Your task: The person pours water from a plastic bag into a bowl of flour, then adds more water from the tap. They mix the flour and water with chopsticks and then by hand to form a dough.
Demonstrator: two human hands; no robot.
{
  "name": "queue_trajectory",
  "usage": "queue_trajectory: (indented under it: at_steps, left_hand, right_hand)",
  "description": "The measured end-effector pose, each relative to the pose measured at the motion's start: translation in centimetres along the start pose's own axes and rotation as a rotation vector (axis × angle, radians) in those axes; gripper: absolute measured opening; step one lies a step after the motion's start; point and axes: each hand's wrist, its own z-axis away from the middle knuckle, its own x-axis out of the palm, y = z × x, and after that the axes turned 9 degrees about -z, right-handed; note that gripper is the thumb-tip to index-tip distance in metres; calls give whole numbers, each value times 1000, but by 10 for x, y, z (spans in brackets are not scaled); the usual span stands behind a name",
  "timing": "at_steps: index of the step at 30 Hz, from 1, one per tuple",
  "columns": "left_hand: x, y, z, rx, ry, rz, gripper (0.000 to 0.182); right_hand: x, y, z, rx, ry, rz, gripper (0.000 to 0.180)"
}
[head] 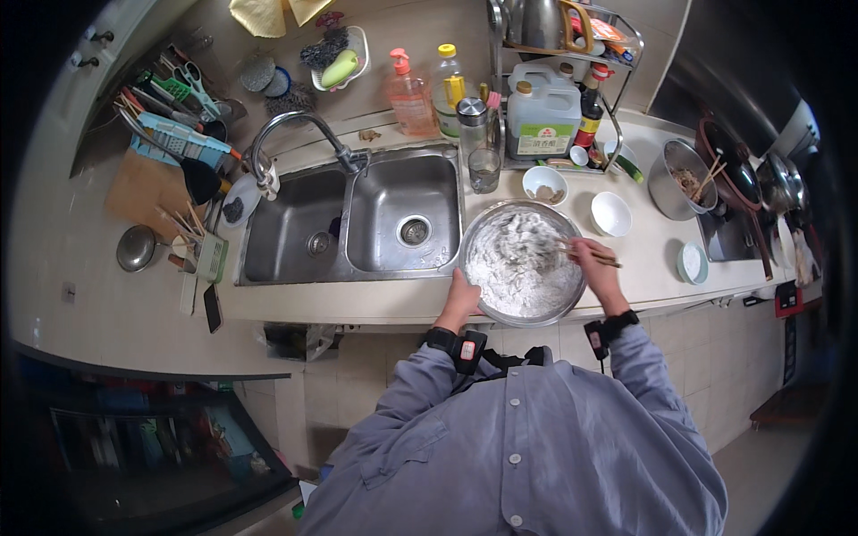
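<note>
In front of me a wide steel bowl (pixel 581 299) stands at the counter's front edge, right of the sink. White flour (pixel 516 285) fills its bottom, rough and clumpy towards the back. My left hand (pixel 461 298) grips the bowl's left rim, thumb on top and the fingers mostly hidden. In my right hand (pixel 598 271) are wooden chopsticks (pixel 608 261), their tips blurred in the flour at the bowl's right side. A small white bowl with brownish contents (pixel 545 186) sits just behind, and a white bowl (pixel 610 214) is to the right rear.
Left lies a double steel sink (pixel 405 201) with a curved faucet (pixel 295 117). Behind are a soap bottle (pixel 410 104), a glass mug (pixel 484 171) and a rack holding a large plastic jug (pixel 543 117). Rightward stand a small green bowl (pixel 692 262) and a steel pot (pixel 672 191).
</note>
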Motion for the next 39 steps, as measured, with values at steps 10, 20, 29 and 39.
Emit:
queue_trajectory:
  at_steps: [10, 20, 29, 39]
  left_hand:
    - [-3, 13, 1, -20, -62, -40, 55]
    - [-5, 16, 0, 2, -73, -72, 53]
    - [2, 4, 13, 17, -60, 138, 52]
    - [24, 2, 30, -72, -59, 230, 49]
  right_hand:
    - [64, 0, -17, -508, -222, 502, 16]
    - [121, -33, -30, -16, -495, 310, 18]
    - [-9, -21, -57, 126, -4, -38, 27]
    - [5, 15, 19, 92, 205, -193, 23]
